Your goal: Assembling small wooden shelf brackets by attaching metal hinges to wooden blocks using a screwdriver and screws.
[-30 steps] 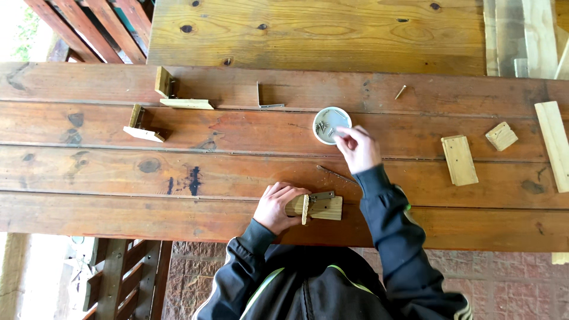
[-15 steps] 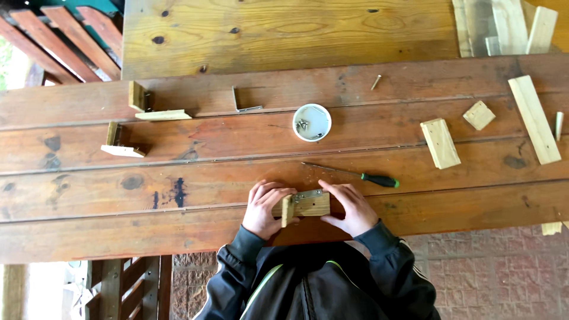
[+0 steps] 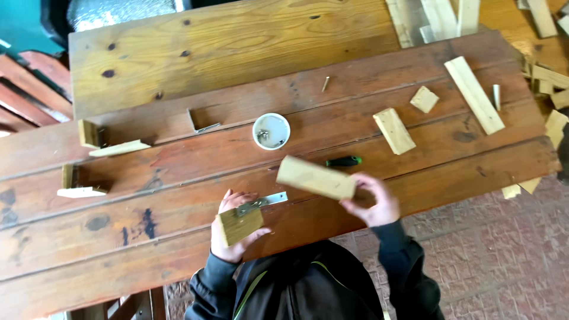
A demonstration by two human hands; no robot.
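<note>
Both blocks have come up off the tabletop and apart: half a second ago the two hands pressed one small joined piece flat near the table's front edge, and now each hand carries its own piece of wood. The left hand closes its fingers round a short wooden block with a metal bracket lying along its top edge; whether the bracket is already screwed on is hard to say from this height. The right hand grips the end of a longer, pale wooden block, held tilted above the boards and just clear of the bracket. Behind it lies the green-handled screwdriver, untouched, and beyond that the white cup of screws. Judging by how things lie, two finished right-angle assemblies stand at the far left, so some of the work seems done, while this pair is not yet joined. Spare offcuts wait to the right. The camera view has also swung leftward since then.
</note>
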